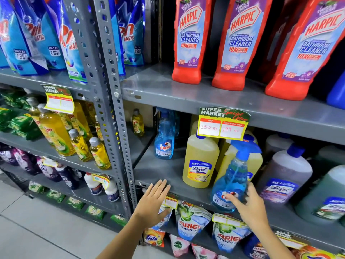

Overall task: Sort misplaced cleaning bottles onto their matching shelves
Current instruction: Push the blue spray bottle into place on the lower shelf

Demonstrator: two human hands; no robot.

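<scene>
Grey perforated steel upright point(110, 94) divides the bays. Left hand point(153, 202) lies flat, fingers spread, against the painted metal shelf point(158, 171) edge. Translucent yellow Lizol jug point(200, 161) stands upright behind. Right hand point(250, 204) rests with loose fingers touching the tilted, clear blue Colin spray bottle point(230, 182) at the shelf's front lip.
</scene>
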